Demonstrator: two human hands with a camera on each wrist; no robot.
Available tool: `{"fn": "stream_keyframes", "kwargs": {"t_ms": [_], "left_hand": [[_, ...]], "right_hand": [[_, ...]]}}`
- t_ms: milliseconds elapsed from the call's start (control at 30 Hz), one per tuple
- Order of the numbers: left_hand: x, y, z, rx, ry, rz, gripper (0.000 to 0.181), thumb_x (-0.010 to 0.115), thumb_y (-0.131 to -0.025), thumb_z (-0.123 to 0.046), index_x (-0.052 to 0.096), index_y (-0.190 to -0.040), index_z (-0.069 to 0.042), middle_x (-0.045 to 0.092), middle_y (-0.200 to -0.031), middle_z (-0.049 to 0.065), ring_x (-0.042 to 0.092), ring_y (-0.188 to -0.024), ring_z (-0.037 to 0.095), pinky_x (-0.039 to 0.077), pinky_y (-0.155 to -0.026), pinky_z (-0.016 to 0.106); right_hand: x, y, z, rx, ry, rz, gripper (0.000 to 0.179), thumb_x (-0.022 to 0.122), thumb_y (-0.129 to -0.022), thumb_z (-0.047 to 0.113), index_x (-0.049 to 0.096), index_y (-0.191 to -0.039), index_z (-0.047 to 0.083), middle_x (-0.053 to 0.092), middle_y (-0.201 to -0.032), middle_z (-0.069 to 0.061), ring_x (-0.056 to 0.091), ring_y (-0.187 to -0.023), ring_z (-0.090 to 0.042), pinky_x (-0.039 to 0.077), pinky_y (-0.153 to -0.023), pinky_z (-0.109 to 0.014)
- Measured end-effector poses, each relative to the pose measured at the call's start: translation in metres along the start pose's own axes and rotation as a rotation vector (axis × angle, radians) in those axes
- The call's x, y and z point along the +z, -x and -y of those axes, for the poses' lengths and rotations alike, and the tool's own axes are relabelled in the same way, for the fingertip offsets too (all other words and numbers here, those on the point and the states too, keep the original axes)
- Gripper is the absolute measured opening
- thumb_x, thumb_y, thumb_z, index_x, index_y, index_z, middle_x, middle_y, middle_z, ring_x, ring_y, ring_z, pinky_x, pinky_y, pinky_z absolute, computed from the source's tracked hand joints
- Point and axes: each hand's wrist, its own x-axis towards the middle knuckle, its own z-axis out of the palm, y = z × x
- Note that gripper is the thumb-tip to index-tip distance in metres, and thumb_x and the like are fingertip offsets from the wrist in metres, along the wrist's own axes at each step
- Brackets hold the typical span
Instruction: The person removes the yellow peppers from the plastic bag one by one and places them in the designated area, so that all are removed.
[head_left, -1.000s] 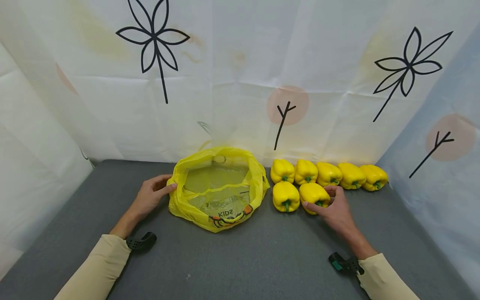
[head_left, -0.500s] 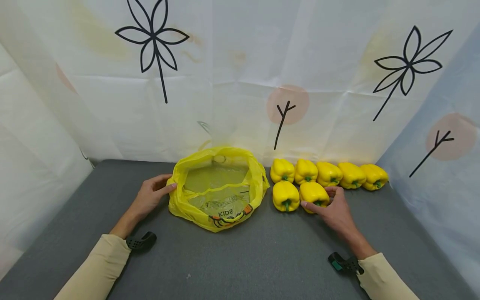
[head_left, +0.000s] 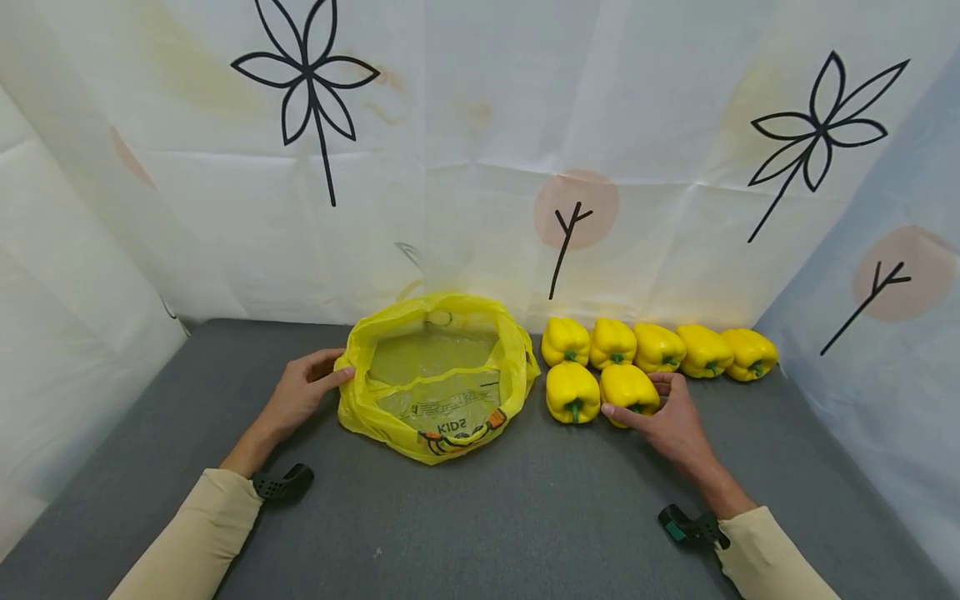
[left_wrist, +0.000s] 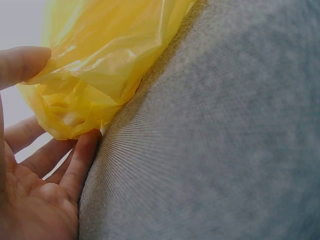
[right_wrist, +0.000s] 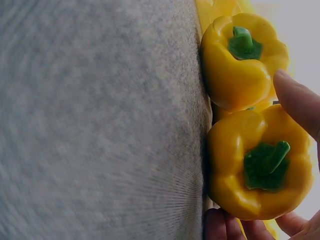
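A yellow plastic bag stands with its mouth spread wide in the middle of the head view. My left hand holds its left side, the thumb on the rim and the fingers against the outside. In the left wrist view the bag's thin film bunches between thumb and fingers. On the right, my right hand grips a yellow bell pepper, thumb on one side and fingers on the other. That pepper shows its green stem in the right wrist view, resting on the grey surface close beside a second pepper.
Another yellow bell pepper sits between the bag and the gripped one. Behind them several more peppers form a row along the back edge of the grey table. A white printed cloth hangs behind and at both sides.
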Motion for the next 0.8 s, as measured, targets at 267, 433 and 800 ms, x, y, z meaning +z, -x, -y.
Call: {"fn": "stream_keyframes", "kwargs": {"t_ms": [267, 433, 800], "left_hand": [[0.001, 0.001, 0.001, 0.0, -0.001, -0.008, 0.052, 0.059, -0.105, -0.026, 0.049, -0.146, 0.004, 0.056, -0.139, 0.024, 0.054, -0.125, 0.036, 0.044, -0.089, 0.012], [0.001, 0.004, 0.0, 0.017, -0.007, -0.022, 0.051, 0.06, -0.105, -0.025, 0.049, -0.147, 0.002, 0.056, -0.14, 0.024, 0.055, -0.124, 0.038, 0.044, -0.088, 0.012], [-0.011, 0.009, -0.016, 0.087, -0.162, -0.131, 0.055, 0.044, -0.11, -0.033, 0.037, -0.155, -0.002, 0.038, -0.152, 0.026, 0.048, -0.127, 0.047, 0.042, -0.098, 0.063]], "right_hand": [[-0.005, 0.003, 0.002, -0.005, -0.018, 0.017, 0.098, 0.08, -0.087, 0.042, 0.02, -0.151, -0.002, 0.031, -0.146, -0.031, 0.039, -0.127, -0.044, 0.042, -0.095, -0.055], [-0.019, 0.004, 0.006, -0.052, -0.013, -0.027, 0.089, 0.075, -0.092, 0.043, 0.025, -0.15, -0.004, 0.035, -0.143, -0.031, 0.042, -0.126, -0.046, 0.042, -0.098, -0.059], [-0.049, -0.002, -0.011, -0.356, 0.228, -0.238, 0.061, 0.059, -0.105, 0.035, 0.042, -0.145, -0.007, 0.046, -0.139, -0.032, 0.045, -0.123, -0.051, 0.038, -0.097, -0.067]]}}
